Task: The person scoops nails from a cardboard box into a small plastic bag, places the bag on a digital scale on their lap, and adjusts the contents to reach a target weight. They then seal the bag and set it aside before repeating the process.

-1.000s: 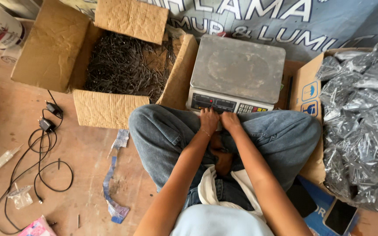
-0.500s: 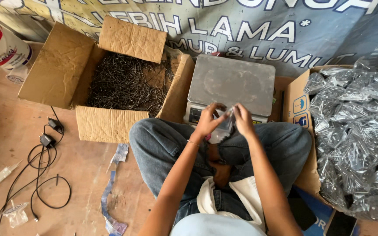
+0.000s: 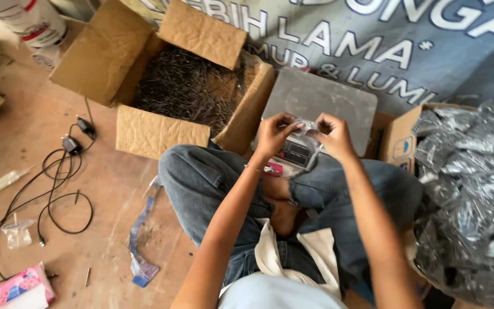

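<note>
My left hand (image 3: 274, 136) and my right hand (image 3: 333, 135) are raised together in front of me, both pinching a small clear plastic bag (image 3: 306, 128) that they hold between them. The bag hangs just above the front of a grey digital scale (image 3: 321, 103) with a flat metal platter. I sit cross-legged in blue jeans behind the scale. An open cardboard box (image 3: 164, 134) filled with dark thin nails (image 3: 184, 86) stands to the left of the scale.
A second cardboard box (image 3: 400, 140) at the right holds several filled clear bags (image 3: 470, 194). A black cable (image 3: 58, 189) with a plug lies on the wooden floor at the left, with a pink packet (image 3: 15, 289), plastic scraps and a blue strip (image 3: 141, 240). A printed banner (image 3: 384, 40) lies behind.
Both hands rose from my lap to above the scale's front, now holding the small clear bag between them. The view shifted to the right and down.
</note>
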